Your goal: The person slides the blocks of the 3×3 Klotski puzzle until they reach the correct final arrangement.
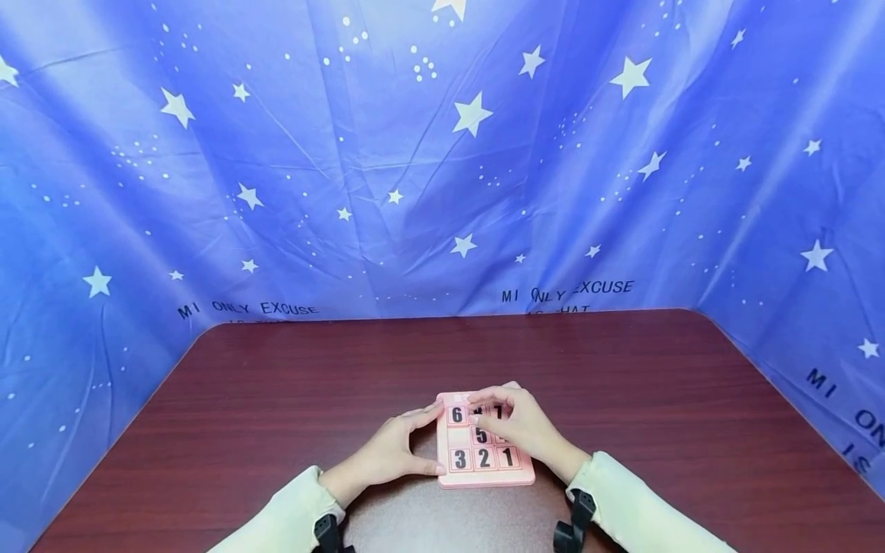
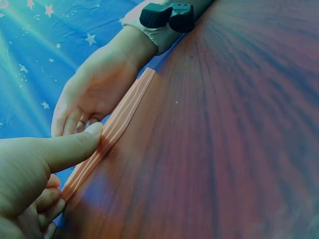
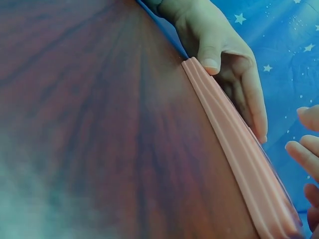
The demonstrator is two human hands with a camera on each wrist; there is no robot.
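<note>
A pink sliding number puzzle lies flat on the table, its tiles marked with black digits. A 6 shows at the top left, 3, 2 and 1 along the bottom row, and a gap left of the 5. My left hand holds the puzzle's left edge, thumb at the lower corner and fingers at the upper one. Over the upper tiles reaches my right hand, fingers extended by the 6 and the tile beside it, partly covering the right-hand tiles. Side-on, the puzzle's edge shows in the right wrist view.
The dark red wooden table stretches around the puzzle. Behind and beside it hangs a blue curtain with white stars and printed words. Black wrist cameras sit at both pale sleeves.
</note>
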